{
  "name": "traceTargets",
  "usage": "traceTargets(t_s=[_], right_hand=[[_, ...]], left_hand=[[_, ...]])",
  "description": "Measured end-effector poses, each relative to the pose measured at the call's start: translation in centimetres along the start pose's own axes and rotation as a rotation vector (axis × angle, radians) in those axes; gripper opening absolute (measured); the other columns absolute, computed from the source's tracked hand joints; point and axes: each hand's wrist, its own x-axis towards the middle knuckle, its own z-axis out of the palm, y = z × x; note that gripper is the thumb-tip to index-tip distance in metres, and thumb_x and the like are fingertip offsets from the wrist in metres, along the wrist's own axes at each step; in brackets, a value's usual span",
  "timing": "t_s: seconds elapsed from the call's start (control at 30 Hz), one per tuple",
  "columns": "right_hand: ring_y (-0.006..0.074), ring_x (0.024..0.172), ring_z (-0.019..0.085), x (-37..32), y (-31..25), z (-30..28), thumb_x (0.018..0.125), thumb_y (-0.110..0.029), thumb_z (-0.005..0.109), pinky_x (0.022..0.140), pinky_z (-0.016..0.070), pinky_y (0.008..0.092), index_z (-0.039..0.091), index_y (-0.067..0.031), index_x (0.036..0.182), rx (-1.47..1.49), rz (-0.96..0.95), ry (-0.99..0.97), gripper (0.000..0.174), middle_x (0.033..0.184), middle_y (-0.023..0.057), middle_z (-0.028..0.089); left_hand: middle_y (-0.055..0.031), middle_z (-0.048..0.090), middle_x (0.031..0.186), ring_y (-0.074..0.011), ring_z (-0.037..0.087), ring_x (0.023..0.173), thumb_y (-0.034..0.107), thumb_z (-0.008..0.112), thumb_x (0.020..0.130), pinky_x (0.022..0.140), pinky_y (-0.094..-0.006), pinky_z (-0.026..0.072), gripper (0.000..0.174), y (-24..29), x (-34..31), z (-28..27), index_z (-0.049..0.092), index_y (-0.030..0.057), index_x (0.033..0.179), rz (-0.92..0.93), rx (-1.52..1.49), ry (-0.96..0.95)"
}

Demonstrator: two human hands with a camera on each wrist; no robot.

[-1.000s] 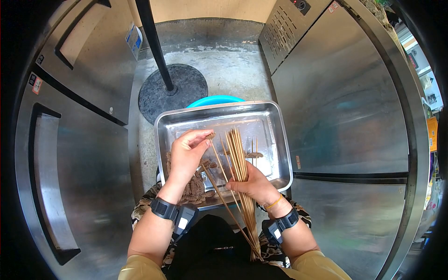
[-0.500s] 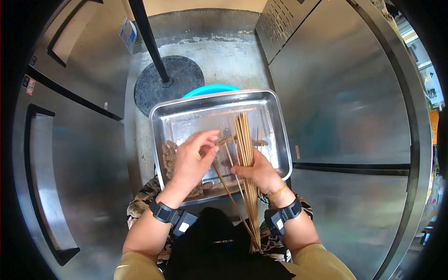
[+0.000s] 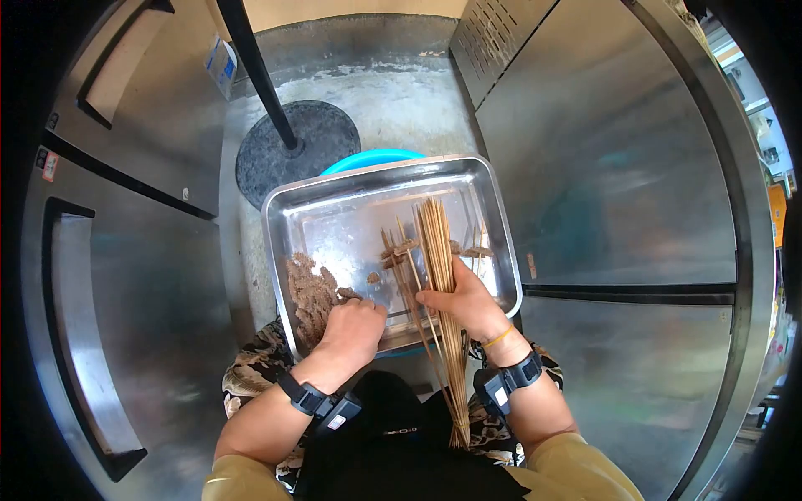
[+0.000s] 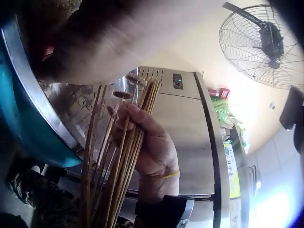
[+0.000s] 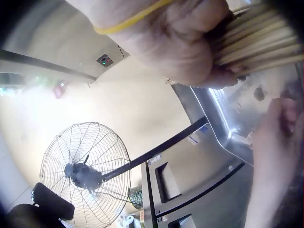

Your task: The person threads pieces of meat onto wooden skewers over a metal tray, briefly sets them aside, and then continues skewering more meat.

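My right hand (image 3: 468, 305) grips a thick bundle of bamboo skewers (image 3: 436, 250), its thumb across the front. A few skewers fan out left of the bundle, with rough brown pieces (image 3: 393, 260) threaded near their tips. Another threaded brown piece (image 3: 478, 251) shows to the bundle's right. Down in the shallow metal tray (image 3: 380, 173), my left hand (image 3: 355, 331) is bent at the edge of a heap of ridged brown pieces (image 3: 307, 292). Its fingertips are hidden, so I cannot tell whether they hold a piece. One small brown piece (image 3: 373, 278) lies alone mid-tray.
A blue basin (image 3: 376, 157) shows beneath the tray's far edge. Beyond it stands a black pole on a round base (image 3: 326, 142). Steel cabinets flank both sides, left (image 3: 150, 292) and right (image 3: 618, 167). A wire fan (image 5: 85, 173) appears in the right wrist view.
My left hand has let go of a brown piece, now on a skewer beside the bundle, and moved down and left to the heap. The right hand keeps its grip on the skewers.
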Motion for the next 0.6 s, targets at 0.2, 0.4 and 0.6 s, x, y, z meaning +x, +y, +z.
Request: traceTargets(t_s=[0.2,0.4,0.6], right_hand=[[0.0107,0.07,0.055,0.0,-0.2,-0.2,0.079,0.001,0.06,0.063,0.0468,0.0235,0.047,-0.0014,0.113,0.224,0.065,-0.032,0.036,0.086,0.0026,0.056],[0.0111,0.079,0.056,-0.1,-0.5,0.5,0.078,0.0,0.061,0.07,0.047,0.0244,0.048,-0.0003,0.115,0.22,0.098,-0.129,0.039,0.092,0.0038,0.058],[0.0114,0.069,0.056,0.1,-0.5,1.2,0.076,0.001,0.063,0.063,0.0465,0.0235,0.049,-0.0023,0.103,0.223,0.087,-0.108,0.031,0.081,0.004,0.057]], left_hand=[[-0.0036,0.061,0.082,-0.0113,0.058,0.078,0.008,0.063,0.077,0.067,-0.0263,0.0476,0.014,-2.2,1.3,-4.7,0.059,0.0028,0.09,-0.06,-0.929,-0.153],[-0.0066,0.062,0.094,-0.0148,0.061,0.086,0.01,0.055,0.088,0.073,-0.0254,0.0511,0.017,-3.3,2.4,-6.6,0.057,0.0012,0.102,-0.093,-2.014,0.077],[-0.0126,0.062,0.101,-0.0177,0.062,0.09,0.009,0.055,0.089,0.083,-0.0272,0.052,0.027,-3.5,3.8,-5.8,0.055,-0.0029,0.113,-0.171,-2.081,0.266]])
